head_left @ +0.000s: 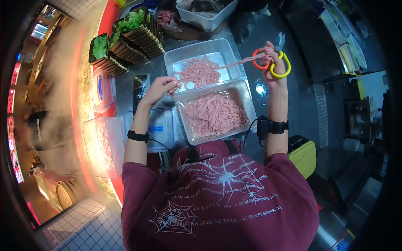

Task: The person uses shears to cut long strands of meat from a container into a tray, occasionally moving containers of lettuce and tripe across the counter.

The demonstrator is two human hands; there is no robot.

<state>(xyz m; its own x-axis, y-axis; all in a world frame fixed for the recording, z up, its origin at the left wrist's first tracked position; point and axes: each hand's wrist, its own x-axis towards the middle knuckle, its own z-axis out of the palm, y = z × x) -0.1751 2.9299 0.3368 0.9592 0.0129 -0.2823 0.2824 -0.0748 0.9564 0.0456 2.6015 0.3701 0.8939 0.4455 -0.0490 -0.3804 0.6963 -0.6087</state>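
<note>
Over the left side of the far clear plastic tub (228,48), my left hand (161,88) is closed, its fingertips pinching a thin pink strand. A long pale pink strip of raw meat (238,62) stretches from the pile (201,71) in that tub up to my right hand (274,69). My right hand is closed on scissors (287,67) with one yellow and one orange loop, and also has the strip's end; the blades point away from me. The nearer tub (184,125) holds a larger heap of pink strands (215,113).
At the back left stand stacked dark trays (134,39) topped with green leaves. A round board (180,33) bears a white tub (205,21). A lidded box (163,129) and a container of pink pieces (102,146) sit to my left, near steam. A yellow-green case (303,159) is at my right.
</note>
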